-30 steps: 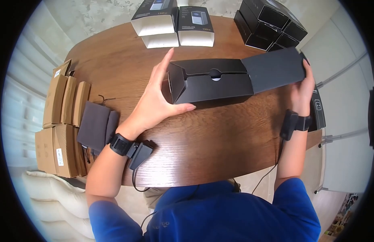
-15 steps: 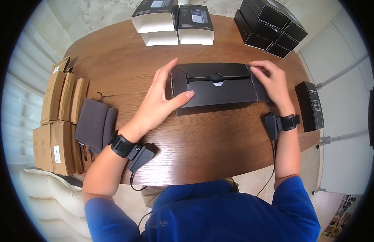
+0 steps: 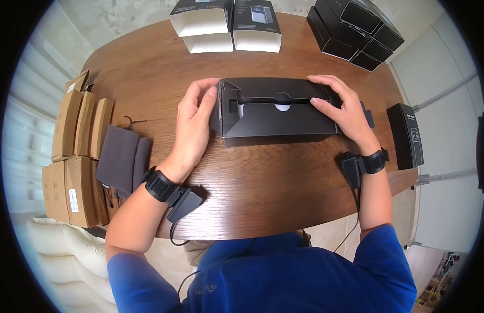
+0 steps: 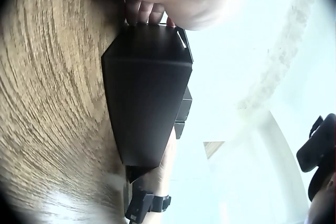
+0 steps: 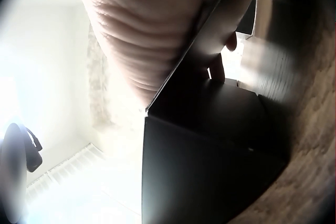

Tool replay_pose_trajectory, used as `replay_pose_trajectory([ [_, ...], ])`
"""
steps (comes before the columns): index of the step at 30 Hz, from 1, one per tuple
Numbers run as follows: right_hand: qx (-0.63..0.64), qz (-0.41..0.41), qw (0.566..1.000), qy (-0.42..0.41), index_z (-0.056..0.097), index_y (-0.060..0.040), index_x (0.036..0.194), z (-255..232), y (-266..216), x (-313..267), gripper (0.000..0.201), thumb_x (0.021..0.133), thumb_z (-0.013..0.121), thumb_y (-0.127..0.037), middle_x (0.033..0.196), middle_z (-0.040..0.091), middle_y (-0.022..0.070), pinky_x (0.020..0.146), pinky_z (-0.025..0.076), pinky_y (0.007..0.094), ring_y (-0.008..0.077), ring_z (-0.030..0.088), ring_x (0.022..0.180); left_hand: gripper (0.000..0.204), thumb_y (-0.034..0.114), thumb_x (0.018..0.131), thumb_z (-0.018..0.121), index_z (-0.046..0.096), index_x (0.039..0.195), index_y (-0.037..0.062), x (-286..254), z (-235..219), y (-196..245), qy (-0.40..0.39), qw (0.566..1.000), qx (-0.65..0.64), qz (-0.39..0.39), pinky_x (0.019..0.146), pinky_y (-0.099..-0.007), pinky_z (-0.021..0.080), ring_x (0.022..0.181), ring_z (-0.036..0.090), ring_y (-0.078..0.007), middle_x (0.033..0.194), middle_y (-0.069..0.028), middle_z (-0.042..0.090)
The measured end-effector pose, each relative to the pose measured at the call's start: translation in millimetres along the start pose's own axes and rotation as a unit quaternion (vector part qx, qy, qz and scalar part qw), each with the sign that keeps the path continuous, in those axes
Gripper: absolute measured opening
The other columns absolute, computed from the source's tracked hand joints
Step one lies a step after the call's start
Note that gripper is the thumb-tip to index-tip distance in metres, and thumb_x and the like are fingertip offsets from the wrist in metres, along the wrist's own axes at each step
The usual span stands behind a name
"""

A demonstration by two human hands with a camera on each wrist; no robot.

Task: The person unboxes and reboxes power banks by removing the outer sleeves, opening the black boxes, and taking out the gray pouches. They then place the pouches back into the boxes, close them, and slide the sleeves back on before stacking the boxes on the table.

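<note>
A long black cardboard box (image 3: pixel 283 122) lies on the wooden table in front of me, its top panels meeting at a seam with a round thumb notch. White shows through the notch and at the left end, where the box stands partly open. My left hand (image 3: pixel 192 112) is at that end, thumb and bent fingers holding the end flap (image 3: pixel 217 117). At the other end my right hand (image 3: pixel 351 112) grips the box, thumb on the top panel and fingers over the far edge. The left wrist view shows the box's long side (image 4: pixel 147 103) and fingers at its end.
Open-ended printed boxes (image 3: pixel 257 41) stand at the back, with a stack of black boxes (image 3: pixel 351 36) to their right. A narrow black box (image 3: pixel 404 135) is by the right edge. Brown cartons (image 3: pixel 70 182) and dark grey cloth pouches (image 3: pixel 119 156) lie along the left.
My right hand has come in from the outstretched right flap to the box's right end. My left hand has shifted from spanning the left end to its flap, which now stands opened outward.
</note>
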State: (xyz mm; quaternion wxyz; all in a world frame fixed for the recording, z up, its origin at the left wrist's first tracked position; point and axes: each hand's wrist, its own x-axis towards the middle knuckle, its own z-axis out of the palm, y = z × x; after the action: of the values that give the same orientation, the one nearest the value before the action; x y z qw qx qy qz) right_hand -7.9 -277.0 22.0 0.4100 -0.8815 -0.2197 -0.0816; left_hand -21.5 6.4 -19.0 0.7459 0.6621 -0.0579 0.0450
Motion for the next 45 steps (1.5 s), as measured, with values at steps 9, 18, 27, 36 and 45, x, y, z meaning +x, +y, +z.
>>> replay_pose_trajectory([
  [9,0.016,0.07,0.993,0.092,0.063,-0.0026,0.109,3,22,3,0.026,0.089,0.064,-0.019,0.067,0.063,0.0024,0.063,0.043,0.0218,0.008,0.055,0.063,0.016,0.011,0.097,0.049,0.057,0.105,-0.0005,-5,-2,2,-0.024,0.998,0.056,0.002,0.081,-0.023,0.043,0.089,0.054,-0.0076,0.094,-0.0026,0.062],
  [18,-0.008,0.035,0.982,0.185,0.065,-0.0057,0.105,5,8,1,0.025,0.082,0.07,-0.014,0.081,0.068,0.0041,0.071,0.048,0.0256,0.0123,0.061,0.075,0.015,0.017,0.094,0.061,0.06,0.089,0.0034,-8,6,4,-0.061,0.998,0.0,-0.024,0.067,-0.0178,0.04,0.072,0.049,-0.0011,0.079,0.0045,0.06],
  [27,0.066,-0.11,0.992,-0.014,0.071,-0.0061,0.081,0,-27,-12,0.004,0.079,0.071,-0.009,0.076,0.069,0.0057,0.065,0.046,0.0258,0.0163,0.062,0.073,0.021,0.021,0.095,0.059,0.059,0.082,0.0049,-4,0,4,0.006,0.999,-0.03,-0.027,0.064,-0.0176,0.039,0.069,0.048,-0.0008,0.075,0.0045,0.058],
  [36,-0.009,-0.155,0.977,-0.145,0.069,-0.0065,0.092,9,-43,-14,0.028,0.069,0.079,-0.019,0.094,0.068,0.0013,0.087,0.043,0.034,0.0224,0.058,0.095,0.02,0.02,0.096,0.058,0.058,0.082,0.0064,-3,0,4,-0.001,1.0,-0.022,-0.018,0.064,-0.0173,0.038,0.069,0.046,-0.0001,0.077,0.0058,0.057],
  [45,-0.101,-0.189,0.965,-0.152,0.065,-0.011,0.088,21,-41,-16,0.026,0.068,0.078,-0.02,0.077,0.057,0.0028,0.089,0.039,0.0348,0.0244,0.054,0.083,0.021,0.021,0.096,0.057,0.057,0.08,0.0065,-8,2,8,0.022,0.999,-0.02,0.022,0.064,-0.0171,0.036,0.069,0.043,-0.0004,0.075,0.0068,0.053],
])
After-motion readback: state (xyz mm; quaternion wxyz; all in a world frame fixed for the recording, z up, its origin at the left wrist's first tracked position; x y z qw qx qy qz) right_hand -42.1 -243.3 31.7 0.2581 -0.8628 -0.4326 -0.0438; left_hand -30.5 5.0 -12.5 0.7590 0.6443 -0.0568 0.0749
